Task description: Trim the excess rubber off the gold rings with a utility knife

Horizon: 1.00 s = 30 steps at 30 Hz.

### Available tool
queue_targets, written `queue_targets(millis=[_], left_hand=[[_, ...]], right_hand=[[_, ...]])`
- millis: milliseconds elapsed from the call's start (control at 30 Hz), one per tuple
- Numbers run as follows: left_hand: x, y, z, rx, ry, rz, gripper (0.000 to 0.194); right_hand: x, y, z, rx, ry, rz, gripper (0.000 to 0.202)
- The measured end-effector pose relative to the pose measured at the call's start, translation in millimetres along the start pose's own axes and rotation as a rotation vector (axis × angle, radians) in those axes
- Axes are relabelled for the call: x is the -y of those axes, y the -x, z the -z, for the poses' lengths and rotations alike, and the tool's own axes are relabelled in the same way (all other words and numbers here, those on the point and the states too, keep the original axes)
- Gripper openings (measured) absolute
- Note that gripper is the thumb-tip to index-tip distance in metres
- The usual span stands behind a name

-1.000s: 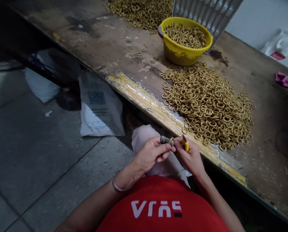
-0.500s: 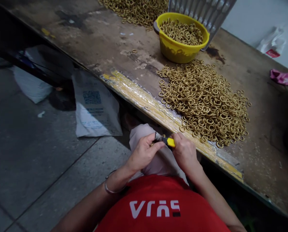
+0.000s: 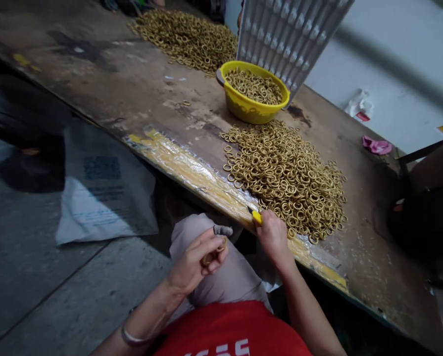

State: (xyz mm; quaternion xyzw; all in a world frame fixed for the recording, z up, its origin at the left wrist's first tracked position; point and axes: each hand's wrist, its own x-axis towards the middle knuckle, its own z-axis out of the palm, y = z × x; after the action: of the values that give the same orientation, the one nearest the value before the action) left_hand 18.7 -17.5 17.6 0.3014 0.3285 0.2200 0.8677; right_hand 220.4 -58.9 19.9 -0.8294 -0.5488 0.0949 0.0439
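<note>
My left hand (image 3: 201, 254) is above my knee, its fingers curled around brass-coloured rings (image 3: 221, 244). A grey wrap (image 3: 223, 230) covers the tip of one of its fingers. My right hand (image 3: 273, 232) grips a yellow utility knife (image 3: 256, 216) at the table's near edge, the dark blade end pointing up and left. Just beyond that hand lies a wide pile of loose brass-coloured rings (image 3: 288, 173). Its nearest rings are beside my right knuckles; whether the fingers touch any of them I cannot tell.
Behind the pile stands a yellow basin (image 3: 253, 111) holding more rings. A ribbed grey panel (image 3: 284, 39) leans up behind it. Farther left is a second ring pile (image 3: 191, 42). Tape covers the table edge (image 3: 191, 168). A white sack (image 3: 106, 198) sits on the floor.
My hands have come apart. The right one, with the knife, is now at the table edge by the ring pile; the left has turned, showing rings in its fingers. The view has shifted.
</note>
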Motion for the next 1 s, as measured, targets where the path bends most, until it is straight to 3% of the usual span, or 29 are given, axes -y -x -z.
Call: queue_targets(millis=[100, 233, 300, 400, 600, 833, 900, 1000], left_hand=[[1, -3, -3.9, -0.023, 0.026, 0.011, 0.035], [8, -5, -11.8, -0.139, -0.144, -0.154, 0.031], [11, -3, -13.9, -0.197, -0.271, -0.276, 0.024], [16, 2, -12.8, -0.256, -0.466, -0.378, 0.011], [20, 5, -7.5, -0.274, -0.615, -0.346, 0.005], [20, 1, -7.0, -0.171, -0.308, -0.219, 0.024], [21, 2, -6.1, -0.164, -0.229, -0.173, 0.031], [21, 4, -6.6, -0.149, -0.132, -0.132, 0.036]], right_hand=[[-1, 2, 8, 0.014, -0.455, 0.027, 0.020], [9, 14, 15, 0.339, -1.236, -0.105, 0.031], [15, 20, 14, 0.458, -1.479, -0.214, 0.036], [20, 25, 10, 0.581, -1.660, -0.288, 0.039], [25, 28, 10, 0.694, -1.704, -0.320, 0.040], [28, 34, 11, 0.621, -1.592, -0.269, 0.041], [27, 36, 9, 0.576, -1.502, -0.200, 0.041], [22, 41, 6, 0.343, -1.158, 0.013, 0.032]])
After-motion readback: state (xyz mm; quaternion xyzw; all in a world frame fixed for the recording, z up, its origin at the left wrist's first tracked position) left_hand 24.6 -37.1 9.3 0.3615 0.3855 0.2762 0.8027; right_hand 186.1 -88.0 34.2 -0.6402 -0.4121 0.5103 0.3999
